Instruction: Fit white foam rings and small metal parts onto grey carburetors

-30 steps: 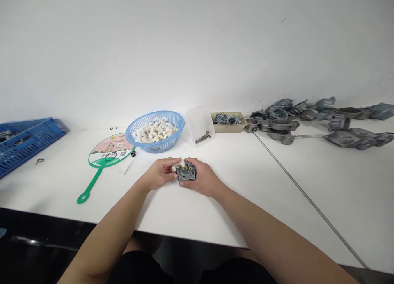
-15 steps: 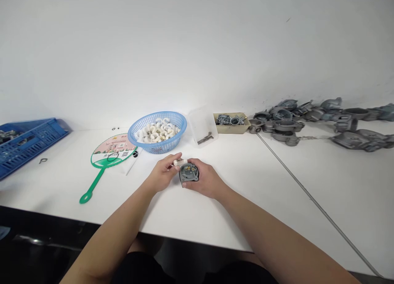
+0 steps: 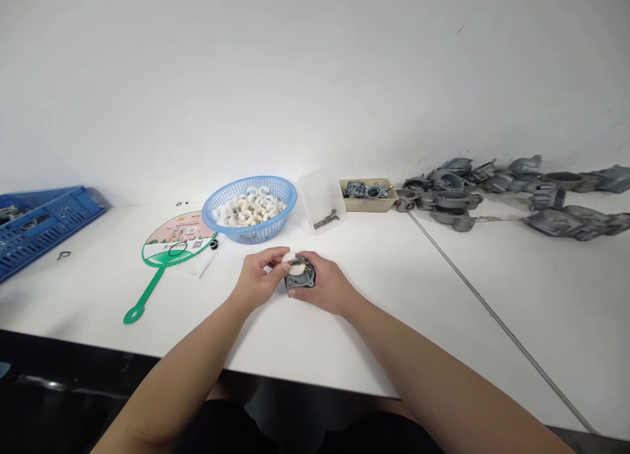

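Grip, left hand [image 3: 258,277]: pinching white ring part [image 3: 294,262] | grip, right hand [image 3: 327,285]: closed around carburetor body [image 3: 301,282] | ring part: pressed on body top | position: above desk [image 3: 374,323], near blue basket [image 3: 249,178]

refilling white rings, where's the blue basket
Head view: the blue plastic basket sits beyond the left hand, just left of the clear plastic box.
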The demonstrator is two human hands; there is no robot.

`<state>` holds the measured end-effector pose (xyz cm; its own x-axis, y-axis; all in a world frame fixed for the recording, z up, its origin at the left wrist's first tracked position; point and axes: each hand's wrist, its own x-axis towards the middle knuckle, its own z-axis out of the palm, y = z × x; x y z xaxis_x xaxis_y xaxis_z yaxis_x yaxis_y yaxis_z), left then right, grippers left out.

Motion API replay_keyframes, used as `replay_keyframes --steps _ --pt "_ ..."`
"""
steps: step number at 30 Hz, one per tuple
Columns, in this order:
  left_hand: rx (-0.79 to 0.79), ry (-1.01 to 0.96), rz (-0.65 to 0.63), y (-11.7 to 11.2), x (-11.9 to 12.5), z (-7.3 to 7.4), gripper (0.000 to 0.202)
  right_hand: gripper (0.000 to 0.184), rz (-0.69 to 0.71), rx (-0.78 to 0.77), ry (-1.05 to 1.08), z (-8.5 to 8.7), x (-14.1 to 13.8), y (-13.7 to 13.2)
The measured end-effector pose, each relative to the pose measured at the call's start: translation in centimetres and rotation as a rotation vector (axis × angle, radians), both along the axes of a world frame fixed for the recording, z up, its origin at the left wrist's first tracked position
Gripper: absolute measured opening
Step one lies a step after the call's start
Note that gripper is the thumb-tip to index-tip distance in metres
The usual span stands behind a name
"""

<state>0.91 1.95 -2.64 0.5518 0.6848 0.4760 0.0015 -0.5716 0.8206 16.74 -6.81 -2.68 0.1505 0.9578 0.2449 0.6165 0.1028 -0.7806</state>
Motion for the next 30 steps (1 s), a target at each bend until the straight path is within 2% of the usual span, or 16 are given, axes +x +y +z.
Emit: replay_keyframes --steps 4,6,8,11,14,19,30 --pt "0.218 -0.018 0.145 -0.49 -0.39 0.7 0.017 0.063 0.007 -0.022 0.001 0.15 -0.03 -0.1" --pt "0.284 -0.006 0.173 -0.6 -0.47 0.93 0.015 0.064 0.002 -0.026 -0.003 0.15 -0.06 -0.13" --pt "0.351 0.028 0.139 -0.61 -0.4 1.05 0.013 0.064 -0.008 -0.028 -0.014 0.09 -0.08 -0.12" --pt "0.411 0.079 0.002 -0.48 -0.15 1.1 0.011 0.064 -0.009 -0.015 -0.036 -0.04 -0.06 -0.08" --pt "0.347 0.08 -0.095 -0.32 0.02 1.0 0.011 0.062 0.012 0.004 -0.033 -0.12 -0.01 -0.09" --pt "0.134 0.069 -0.212 -0.23 0.06 0.59 0.014 0.058 0.058 0.02 -0.01 -0.01 0.07 -0.2" --pt "-0.138 0.028 -0.202 -0.74 0.07 0.22 0.016 0.059 0.052 0.022 -0.036 -0.08 0.08 -0.24"
